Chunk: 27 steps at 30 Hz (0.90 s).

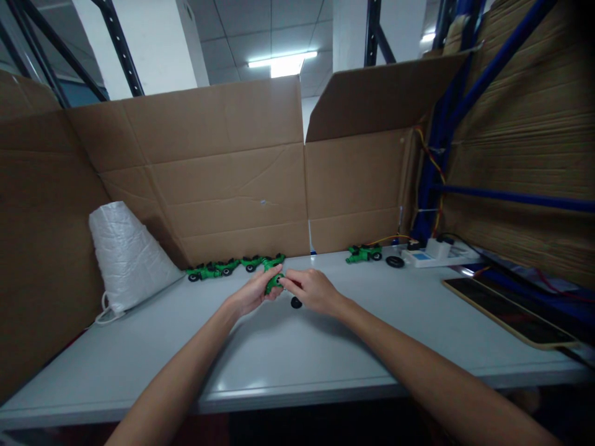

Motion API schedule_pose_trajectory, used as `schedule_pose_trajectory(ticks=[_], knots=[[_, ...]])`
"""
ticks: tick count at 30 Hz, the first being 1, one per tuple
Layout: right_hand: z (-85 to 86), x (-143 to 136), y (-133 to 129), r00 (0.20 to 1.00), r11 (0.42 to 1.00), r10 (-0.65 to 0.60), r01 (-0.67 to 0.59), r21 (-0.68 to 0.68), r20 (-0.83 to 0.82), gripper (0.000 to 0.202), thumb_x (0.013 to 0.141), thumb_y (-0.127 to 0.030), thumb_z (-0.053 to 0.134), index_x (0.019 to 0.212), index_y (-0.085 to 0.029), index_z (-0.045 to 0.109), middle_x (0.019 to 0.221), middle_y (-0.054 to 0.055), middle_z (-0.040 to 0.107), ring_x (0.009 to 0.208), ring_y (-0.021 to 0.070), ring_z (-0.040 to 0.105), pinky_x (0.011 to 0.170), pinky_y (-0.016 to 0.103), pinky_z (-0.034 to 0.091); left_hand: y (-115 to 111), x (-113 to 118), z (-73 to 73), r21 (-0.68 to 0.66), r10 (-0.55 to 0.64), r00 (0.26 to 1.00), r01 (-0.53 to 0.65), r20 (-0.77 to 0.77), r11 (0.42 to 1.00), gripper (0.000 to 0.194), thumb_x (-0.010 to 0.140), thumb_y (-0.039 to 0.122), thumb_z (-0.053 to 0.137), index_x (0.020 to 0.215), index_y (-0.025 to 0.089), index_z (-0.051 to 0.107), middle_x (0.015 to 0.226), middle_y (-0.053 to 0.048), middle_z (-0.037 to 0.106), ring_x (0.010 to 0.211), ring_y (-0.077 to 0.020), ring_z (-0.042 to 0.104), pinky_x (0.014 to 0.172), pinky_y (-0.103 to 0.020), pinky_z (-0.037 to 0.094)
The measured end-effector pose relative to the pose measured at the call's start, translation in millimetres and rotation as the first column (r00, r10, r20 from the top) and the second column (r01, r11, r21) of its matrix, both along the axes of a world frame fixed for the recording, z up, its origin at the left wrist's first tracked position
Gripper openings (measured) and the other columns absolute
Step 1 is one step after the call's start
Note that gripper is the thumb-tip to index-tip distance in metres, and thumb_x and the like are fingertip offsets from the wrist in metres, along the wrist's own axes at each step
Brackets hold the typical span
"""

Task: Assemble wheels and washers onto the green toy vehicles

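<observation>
In the head view, my left hand (253, 293) is closed around a green toy vehicle (273, 284), which it keeps a little above the table. The fingers of my right hand (314, 290) are bent and pressed together against the toy's right side. Whatever they pinch there is too small and hidden to make out. A loose black wheel (296, 302) lies on the table just below my right fingertips. Behind my hands, more green toy vehicles (214, 270) with black wheels stand in a row along the cardboard.
Cardboard walls (232, 198) surround the white table (260, 365). At left leans a white padded bag (127, 260). Rear right are another green toy vehicle (364, 253), a black ring (395, 262) and a power strip (439, 253) with cables. A phone-like slab (506, 310) lies at right.
</observation>
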State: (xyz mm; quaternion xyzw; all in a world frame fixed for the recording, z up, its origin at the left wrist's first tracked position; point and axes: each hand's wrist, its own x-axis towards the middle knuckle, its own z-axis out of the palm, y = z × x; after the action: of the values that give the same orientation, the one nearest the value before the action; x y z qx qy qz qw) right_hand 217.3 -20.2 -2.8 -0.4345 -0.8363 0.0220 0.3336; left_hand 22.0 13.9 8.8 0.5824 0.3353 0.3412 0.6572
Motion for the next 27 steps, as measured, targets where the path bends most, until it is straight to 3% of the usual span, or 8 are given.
schedule_pose_trajectory(ticks=[9, 13, 15, 17, 20, 22, 24, 27], knots=[[-2.6, -1.0, 0.9, 0.998, 0.997, 0.060, -0.059, 0.046, -0.011, 0.046, 0.107, -0.052, 0.042, 0.086, -0.022, 0.070, 0.082, 0.003, 0.072, 0.072, 0.0146, 0.058, 0.065, 0.026, 0.027, -4.8, 6.1, -1.3, 0.034, -0.023, 0.999, 0.024, -0.026, 0.999, 0.051, 0.087, 0.060, 0.069, 0.069, 0.020, 0.043, 0.057, 0.008, 0.032, 0.047, -0.0060, 0.024, 0.046, -0.023, 0.016], [-3.6, 0.7, 3.1, 0.999, 0.999, 0.043, -0.043, 0.025, 0.013, 0.050, 0.108, -0.053, 0.039, 0.087, -0.021, 0.071, 0.080, 0.003, 0.073, 0.070, 0.0147, 0.058, 0.064, 0.027, 0.026, 1.6, 9.1, -7.6, 0.263, 0.099, 0.991, -0.072, -0.090, 0.962, 0.053, 0.090, 0.064, 0.061, 0.066, 0.020, 0.044, 0.055, 0.006, 0.038, 0.048, -0.0082, 0.032, 0.048, -0.025, 0.021], [-4.1, 1.9, 4.6, 0.999, 1.000, 0.007, -0.006, -0.019, 0.053, 0.056, 0.108, -0.057, 0.035, 0.085, -0.021, 0.072, 0.078, 0.004, 0.073, 0.069, 0.0152, 0.059, 0.063, 0.027, 0.025, 6.1, 9.5, -10.5, 0.424, 0.236, 0.958, -0.148, -0.162, 0.894, 0.055, 0.090, 0.067, 0.059, 0.065, 0.020, 0.045, 0.053, 0.004, 0.042, 0.049, -0.0098, 0.037, 0.050, -0.026, 0.026], [-4.3, 3.5, 6.2, 0.993, 0.996, -0.045, 0.053, -0.071, 0.106, 0.064, 0.107, -0.062, 0.030, 0.084, -0.022, 0.074, 0.077, 0.005, 0.074, 0.070, 0.0163, 0.061, 0.062, 0.028, 0.025, 9.8, 8.0, -12.1, 0.591, 0.392, 0.893, -0.195, -0.224, 0.783, 0.054, 0.090, 0.067, 0.059, 0.065, 0.020, 0.048, 0.054, 0.003, 0.048, 0.052, -0.0121, 0.043, 0.054, -0.027, 0.031], [-3.9, 7.6, 8.5, 0.970, 0.981, -0.132, 0.157, -0.115, 0.202, 0.074, 0.105, -0.068, 0.023, 0.084, -0.023, 0.077, 0.083, 0.008, 0.077, 0.076, 0.0192, 0.066, 0.062, 0.029, 0.027, 12.8, 2.9, -12.4, 0.782, 0.610, 0.747, -0.203, -0.265, 0.589, 0.050, 0.092, 0.063, 0.058, 0.068, 0.020, 0.051, 0.060, 0.000, 0.056, 0.059, -0.0151, 0.050, 0.060, -0.028, 0.033], [-3.0, 11.6, 9.5, 0.946, 0.969, -0.176, 0.215, -0.121, 0.271, 0.076, 0.103, -0.072, 0.022, 0.086, -0.023, 0.079, 0.090, 0.010, 0.078, 0.080, 0.0215, 0.069, 0.063, 0.030, 0.029, 13.5, -0.8, -12.1, 0.847, 0.715, 0.641, -0.187, -0.279, 0.497, 0.048, 0.092, 0.062, 0.058, 0.068, 0.021, 0.050, 0.063, -0.001, 0.057, 0.061, -0.0162, 0.049, 0.060, -0.028, 0.030], [-2.0, 15.7, 9.9, 0.921, 0.959, -0.207, 0.258, -0.118, 0.330, 0.078, 0.101, -0.075, 0.022, 0.088, -0.024, 0.080, 0.093, 0.012, 0.079, 0.084, 0.0237, 0.070, 0.065, 0.030, 0.032, 14.0, -3.4, -11.8, 0.869, 0.773, 0.566, -0.186, -0.286, 0.458, 0.047, 0.092, 0.062, 0.057, 0.069, 0.021, 0.050, 0.064, -0.001, 0.057, 0.061, -0.0168, 0.048, 0.060, -0.029, 0.028], [-1.4, 19.8, 9.5, 0.897, 0.951, -0.224, 0.287, -0.115, 0.381, 0.080, 0.100, -0.077, 0.021, 0.090, -0.024, 0.081, 0.096, 0.014, 0.079, 0.087, 0.0261, 0.072, 0.068, 0.030, 0.036, 14.8, -5.0, -11.4, 0.850, 0.779, 0.550, -0.216, -0.300, 0.480, 0.047, 0.092, 0.062, 0.056, 0.069, 0.022, 0.051, 0.062, -0.001, 0.057, 0.060, -0.0174, 0.049, 0.060, -0.029, 0.028]])
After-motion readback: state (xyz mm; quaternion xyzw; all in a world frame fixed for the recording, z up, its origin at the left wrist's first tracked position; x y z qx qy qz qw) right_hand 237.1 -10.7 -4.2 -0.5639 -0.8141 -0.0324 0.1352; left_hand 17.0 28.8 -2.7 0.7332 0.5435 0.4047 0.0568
